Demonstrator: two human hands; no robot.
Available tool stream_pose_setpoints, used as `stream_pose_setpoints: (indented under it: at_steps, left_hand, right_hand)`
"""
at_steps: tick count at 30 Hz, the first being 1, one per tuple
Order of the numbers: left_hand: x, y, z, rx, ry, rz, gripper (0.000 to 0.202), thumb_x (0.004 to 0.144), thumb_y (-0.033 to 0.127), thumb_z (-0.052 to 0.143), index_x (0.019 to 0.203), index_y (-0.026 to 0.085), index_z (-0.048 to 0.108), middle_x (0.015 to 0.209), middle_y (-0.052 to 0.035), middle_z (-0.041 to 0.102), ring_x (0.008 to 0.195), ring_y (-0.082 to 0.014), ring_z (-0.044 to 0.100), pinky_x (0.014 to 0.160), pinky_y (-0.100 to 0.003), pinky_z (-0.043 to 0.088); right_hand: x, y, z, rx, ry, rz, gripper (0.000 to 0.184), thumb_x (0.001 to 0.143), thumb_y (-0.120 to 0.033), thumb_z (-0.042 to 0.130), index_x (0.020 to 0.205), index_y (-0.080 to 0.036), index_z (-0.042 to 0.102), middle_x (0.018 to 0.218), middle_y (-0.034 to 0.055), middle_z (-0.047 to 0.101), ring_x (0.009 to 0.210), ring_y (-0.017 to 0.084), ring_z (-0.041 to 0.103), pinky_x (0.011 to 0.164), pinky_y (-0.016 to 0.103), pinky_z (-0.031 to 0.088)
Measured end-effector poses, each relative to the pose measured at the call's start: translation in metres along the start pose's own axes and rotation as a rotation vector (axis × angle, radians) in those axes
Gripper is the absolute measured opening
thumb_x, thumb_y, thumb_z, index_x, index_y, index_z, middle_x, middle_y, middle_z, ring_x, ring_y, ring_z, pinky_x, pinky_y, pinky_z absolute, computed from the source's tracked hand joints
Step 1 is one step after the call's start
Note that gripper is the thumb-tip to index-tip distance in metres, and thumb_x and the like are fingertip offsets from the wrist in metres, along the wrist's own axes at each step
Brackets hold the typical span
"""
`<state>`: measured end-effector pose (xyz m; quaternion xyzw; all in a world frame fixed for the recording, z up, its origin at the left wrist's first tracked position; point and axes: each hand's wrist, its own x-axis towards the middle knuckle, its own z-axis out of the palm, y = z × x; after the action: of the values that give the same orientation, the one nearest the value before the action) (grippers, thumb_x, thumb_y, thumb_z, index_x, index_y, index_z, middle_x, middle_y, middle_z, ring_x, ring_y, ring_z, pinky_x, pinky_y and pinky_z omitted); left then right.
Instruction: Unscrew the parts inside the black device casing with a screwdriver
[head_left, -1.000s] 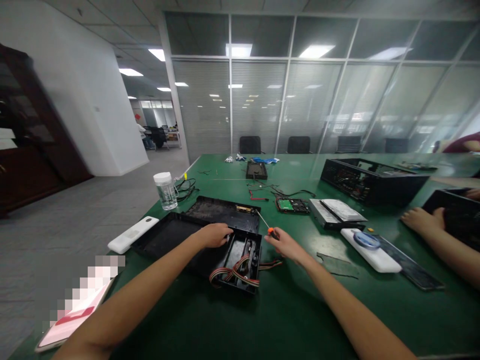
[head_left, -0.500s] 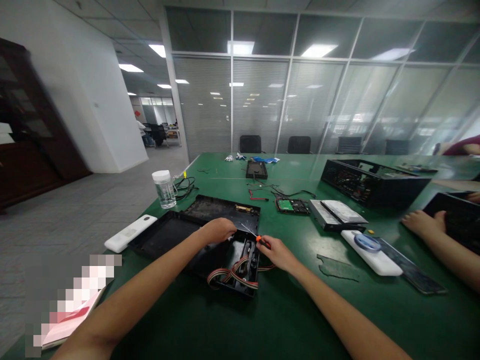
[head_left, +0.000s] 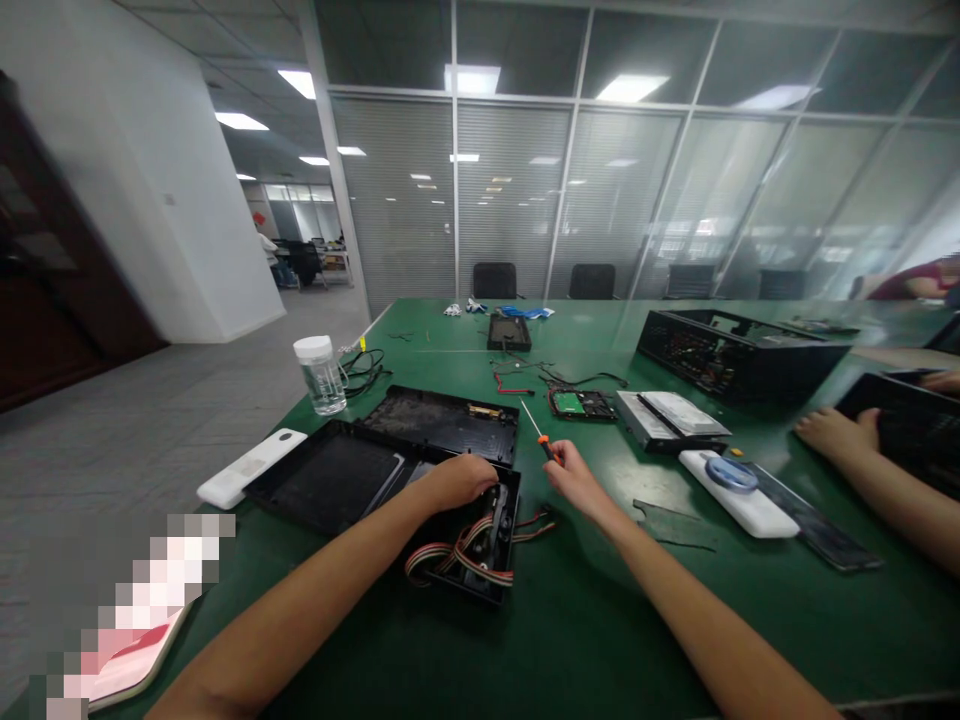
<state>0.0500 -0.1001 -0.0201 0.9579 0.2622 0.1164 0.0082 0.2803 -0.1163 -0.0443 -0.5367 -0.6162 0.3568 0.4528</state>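
My right hand (head_left: 577,480) is closed around a screwdriver (head_left: 548,444) with an orange and black handle. The shaft points up and away, over the table to the right of an opened black plastic case (head_left: 315,475). Inside the case's right end, my left hand (head_left: 466,482) is closed at a dark part (head_left: 495,505). What its fingertips hold, if anything, is hidden. Striped ribbon wires (head_left: 459,562) loop over the case's near right corner, just below that hand. Behind lies a flat black panel (head_left: 439,418) with a brass-coloured piece on it.
Right of centre are a circuit board with a green patch (head_left: 574,403), a silver drive (head_left: 667,420) and a white device with a blue roll (head_left: 739,490). A black computer chassis (head_left: 735,355) stands behind. Another person's hand (head_left: 840,438) is far right. A water bottle (head_left: 321,375) stands left.
My right hand has drawn the screwdriver away from the case to the right, its tip now pointing up. My left hand has moved right and slightly nearer, onto the dark part.
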Motion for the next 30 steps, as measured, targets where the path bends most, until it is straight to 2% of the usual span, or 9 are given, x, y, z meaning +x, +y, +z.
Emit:
stream_pose_setpoints:
  at_steps: [4, 7, 10, 14, 16, 18, 20, 23, 30]
  left_hand:
    - [-0.002, 0.002, -0.001, 0.014, 0.001, 0.008, 0.016, 0.086, 0.017, 0.047, 0.090, 0.016, 0.062, 0.088, -0.0047, 0.064, 0.082, -0.0155, 0.058, 0.076, -0.022, 0.042]
    - [-0.003, 0.003, 0.001, 0.009, 0.015, 0.018, 0.017, 0.087, 0.017, 0.045, 0.092, 0.016, 0.061, 0.089, -0.0049, 0.064, 0.084, -0.0156, 0.058, 0.077, -0.022, 0.042]
    - [-0.002, 0.004, 0.004, 0.010, 0.015, 0.020, 0.017, 0.087, 0.017, 0.045, 0.092, 0.015, 0.061, 0.089, -0.0056, 0.064, 0.084, -0.0157, 0.058, 0.078, -0.023, 0.042]
    - [-0.001, 0.004, 0.006, 0.031, 0.002, 0.009, 0.017, 0.087, 0.016, 0.045, 0.090, 0.014, 0.062, 0.087, -0.0065, 0.064, 0.083, -0.0161, 0.059, 0.077, -0.024, 0.043]
    - [-0.002, 0.002, 0.006, 0.026, -0.001, 0.006, 0.017, 0.086, 0.016, 0.045, 0.090, 0.015, 0.062, 0.087, -0.0061, 0.064, 0.082, -0.0158, 0.059, 0.076, -0.023, 0.043]
    - [-0.003, 0.000, 0.005, 0.007, -0.003, 0.015, 0.017, 0.086, 0.015, 0.046, 0.091, 0.015, 0.062, 0.086, -0.0054, 0.064, 0.081, -0.0155, 0.059, 0.076, -0.023, 0.042]
    - [-0.004, -0.002, 0.004, -0.024, -0.014, 0.046, 0.017, 0.085, 0.015, 0.046, 0.089, 0.015, 0.063, 0.085, -0.0049, 0.064, 0.081, -0.0151, 0.059, 0.076, -0.022, 0.042]
    - [-0.006, -0.004, 0.002, -0.072, -0.035, 0.095, 0.018, 0.085, 0.014, 0.046, 0.087, 0.015, 0.064, 0.084, -0.0048, 0.064, 0.083, -0.0145, 0.058, 0.078, -0.022, 0.041]
    - [-0.004, -0.001, 0.003, -0.170, 0.006, 0.012, 0.018, 0.083, 0.014, 0.048, 0.098, 0.015, 0.059, 0.093, -0.0050, 0.062, 0.087, -0.0146, 0.056, 0.080, -0.023, 0.041]
  right_hand:
    - [0.002, -0.004, -0.008, 0.101, 0.072, 0.101, 0.022, 0.069, -0.029, 0.047, 0.087, -0.021, 0.037, 0.057, -0.0091, 0.038, 0.046, 0.008, 0.037, 0.041, 0.019, 0.025]
    - [0.002, -0.008, -0.011, 0.170, 0.056, 0.121, 0.024, 0.070, -0.032, 0.050, 0.089, -0.021, 0.039, 0.057, -0.0097, 0.038, 0.044, 0.007, 0.037, 0.040, 0.018, 0.025]
    - [0.001, -0.015, -0.015, 0.181, -0.023, 0.049, 0.028, 0.071, -0.036, 0.054, 0.092, -0.019, 0.045, 0.055, -0.0094, 0.040, 0.044, 0.007, 0.037, 0.042, 0.019, 0.028]
    - [-0.004, -0.030, -0.022, 0.204, -0.139, -0.126, 0.042, 0.072, -0.040, 0.058, 0.105, -0.017, 0.046, 0.062, -0.0052, 0.053, 0.044, 0.007, 0.042, 0.044, 0.021, 0.034]
    - [-0.007, -0.036, -0.026, 0.229, -0.082, -0.144, 0.038, 0.075, -0.044, 0.055, 0.101, -0.018, 0.046, 0.061, -0.0042, 0.056, 0.040, 0.007, 0.041, 0.039, 0.020, 0.030]
    - [-0.010, -0.039, -0.028, 0.227, 0.040, -0.157, 0.029, 0.079, -0.047, 0.050, 0.086, -0.019, 0.048, 0.051, -0.0055, 0.051, 0.036, 0.007, 0.036, 0.036, 0.019, 0.025]
    - [-0.011, -0.040, -0.031, 0.205, 0.149, -0.192, 0.030, 0.082, -0.047, 0.045, 0.072, -0.019, 0.047, 0.045, -0.0067, 0.042, 0.037, 0.007, 0.034, 0.036, 0.019, 0.023]
    - [-0.012, -0.040, -0.034, 0.122, 0.192, -0.248, 0.032, 0.082, -0.046, 0.044, 0.064, -0.019, 0.047, 0.048, -0.0064, 0.036, 0.041, 0.008, 0.034, 0.039, 0.020, 0.024]
    - [-0.014, -0.040, -0.035, -0.257, 0.141, -0.388, 0.029, 0.082, -0.037, 0.044, 0.062, -0.018, 0.052, 0.055, -0.0024, 0.048, 0.052, 0.011, 0.044, 0.051, 0.022, 0.032]
